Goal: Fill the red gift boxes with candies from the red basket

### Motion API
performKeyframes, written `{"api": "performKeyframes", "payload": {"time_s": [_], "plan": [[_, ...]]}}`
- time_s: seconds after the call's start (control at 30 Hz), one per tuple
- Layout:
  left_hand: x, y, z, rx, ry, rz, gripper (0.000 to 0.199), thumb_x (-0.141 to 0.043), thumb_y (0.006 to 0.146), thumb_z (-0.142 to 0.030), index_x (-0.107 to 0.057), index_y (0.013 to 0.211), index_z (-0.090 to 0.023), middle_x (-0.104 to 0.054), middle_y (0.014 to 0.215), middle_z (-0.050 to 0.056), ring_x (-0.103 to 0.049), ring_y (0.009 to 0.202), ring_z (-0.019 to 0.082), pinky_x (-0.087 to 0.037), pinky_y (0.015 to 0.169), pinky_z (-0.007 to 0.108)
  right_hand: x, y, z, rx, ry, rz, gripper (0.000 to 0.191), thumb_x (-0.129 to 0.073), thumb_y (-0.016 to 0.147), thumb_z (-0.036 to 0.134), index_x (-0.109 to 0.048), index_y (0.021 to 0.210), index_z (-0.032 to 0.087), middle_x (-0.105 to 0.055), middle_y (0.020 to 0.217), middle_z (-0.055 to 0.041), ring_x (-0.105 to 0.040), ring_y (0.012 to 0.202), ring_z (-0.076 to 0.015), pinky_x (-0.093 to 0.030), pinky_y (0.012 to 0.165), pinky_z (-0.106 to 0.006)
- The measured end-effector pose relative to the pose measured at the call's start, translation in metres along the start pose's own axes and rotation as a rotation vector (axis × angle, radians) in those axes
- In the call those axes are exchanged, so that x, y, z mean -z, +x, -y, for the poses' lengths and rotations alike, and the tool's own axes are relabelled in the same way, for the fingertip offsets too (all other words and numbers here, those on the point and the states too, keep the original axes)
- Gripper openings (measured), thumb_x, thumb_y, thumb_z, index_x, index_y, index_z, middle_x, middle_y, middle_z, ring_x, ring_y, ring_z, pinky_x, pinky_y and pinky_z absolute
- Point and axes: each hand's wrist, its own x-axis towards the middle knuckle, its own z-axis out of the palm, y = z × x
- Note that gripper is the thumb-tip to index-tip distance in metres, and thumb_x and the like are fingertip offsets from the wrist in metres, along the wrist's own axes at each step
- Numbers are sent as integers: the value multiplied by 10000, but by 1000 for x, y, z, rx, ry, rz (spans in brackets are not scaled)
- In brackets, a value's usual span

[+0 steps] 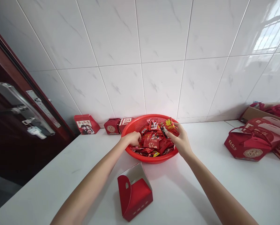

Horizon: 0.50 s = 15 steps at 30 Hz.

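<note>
A red plastic basket (151, 160) full of small red wrapped packets (151, 143) stands against the tiled wall. My left hand (133, 138) reaches in over its left side, fingers curled down among the packets; whatever they pinch is hidden. At the right rim, my right hand (180, 139) grips a red candy packet (169, 125) with yellow characters and a printed figure, between thumb and fingers. In front of the basket, nearer to me, sits a red folded gift box (140, 198) with its top open and a pale inside showing.
Finished-looking red boxes with cord handles (247, 147) stand at the right, beside a cardboard carton (249, 114) holding red ribbon. Small red boxes (112, 126) and a printed box (86, 125) line the wall at left. A dark red door with a metal handle (25, 107) borders the white table (67, 175).
</note>
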Motion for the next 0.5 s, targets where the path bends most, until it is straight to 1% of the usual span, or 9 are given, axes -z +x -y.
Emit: {"api": "performKeyframes", "payload": {"time_s": [0.07,0.13,0.17,0.23,0.3,0.37,0.43,0.5], "plan": [[1,-1,0,-34,-117,-61,179,-755,478,-76,-641,561,-186,-655,635,33,-668,725,268,-468,648,312,0,-1,3,2,4,5,461,-762,728,481,-639,1085,216,-749,1091,-102,-698,1008,-297,-555,888,-458],[4,-4,-2,-89,-277,-138,112,-767,594,-212,-673,650,-186,-658,664,28,-660,730,244,-478,670,312,-1,-1,6,3,11,25,385,-750,743,488,-652,990,210,-754,990,-79,-704,918,-272,-562,858,-435],[5,-5,-4,-124,-369,-174,137,-743,671,-304,-687,713,-186,-675,712,30,-661,740,230,-488,686,311,-1,-2,7,1,18,33,361,-749,746,488,-652,955,210,-752,950,-69,-704,879,-261,-566,838,-424],[8,-10,-8,-201,-554,-221,290,-662,780,-471,-685,803,-183,-704,814,40,-669,773,210,-515,736,316,-1,-1,8,-13,45,43,354,-755,740,488,-646,939,216,-749,925,-57,-703,842,-249,-575,801,-409],[9,-17,-15,-268,-699,-238,397,-621,799,-568,-672,838,-176,-716,887,55,-677,818,205,-536,803,334,0,0,8,-49,86,46,386,-766,728,491,-638,978,226,-751,953,-56,-708,849,-250,-584,781,-405],[10,-24,-22,-325,-846,-222,411,-647,772,-564,-676,854,-163,-717,918,71,-678,832,201,-544,850,356,1,2,5,-97,114,58,414,-769,730,495,-632,1024,238,-751,991,-58,-713,869,-256,-591,771,-408],[9,-32,-29,-383,-1044,-169,351,-703,748,-483,-689,856,-149,-715,931,75,-676,818,191,-547,869,366,3,4,2,-118,104,69,415,-753,752,483,-638,1078,253,-747,1018,-57,-714,890,-258,-598,775,-414],[7,-39,-35,-436,-1210,-110,270,-747,746,-401,-686,809,-146,-704,865,53,-671,794,179,-546,869,359,4,3,0,-72,57,83,423,-718,793,452,-645,1173,281,-741,1049,-56,-709,929,-260,-600,801,-425]]}}
